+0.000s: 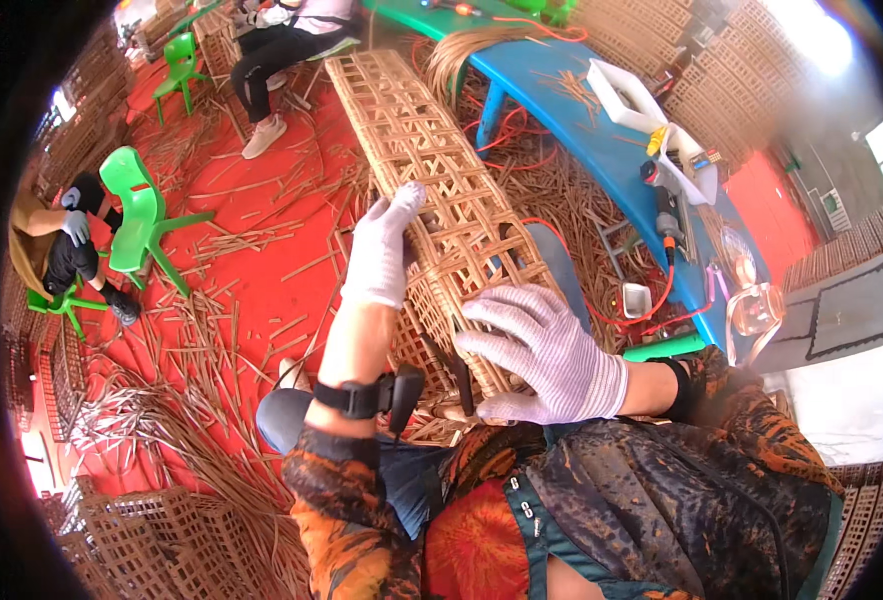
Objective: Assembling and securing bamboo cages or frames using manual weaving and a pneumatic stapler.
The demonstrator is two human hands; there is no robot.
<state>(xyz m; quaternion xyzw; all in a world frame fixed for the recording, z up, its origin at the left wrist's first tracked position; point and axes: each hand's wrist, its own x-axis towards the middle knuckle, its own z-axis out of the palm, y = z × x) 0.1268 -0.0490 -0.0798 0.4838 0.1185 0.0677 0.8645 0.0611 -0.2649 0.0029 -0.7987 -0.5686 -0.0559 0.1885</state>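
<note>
Stacked wicker panels (752,75), strips (157,410) littering the floor (274,295) and a power tool (668,212) show a weaving workshop.

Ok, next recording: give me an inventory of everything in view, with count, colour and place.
Woven piece: one, tan, under the hands
Blue table: one, upper right
White tray: one, on the table
Power tool: one, grey and black, table's near part
Clear container: one, transparent, right
Orange cords: uncounted, beside and below the table
Green chairs: at least three, left
Other people: at least two, dark trousers, left and top
Loose strips: uncountable, brown, floor
Woven stacks: several, brown, around the edges
Floor: red, mostly left
Sleeves: two, orange and black, below
Left hand: one, pale glove, at the piece's left edge
Right hand: one, pale glove, near end
</note>
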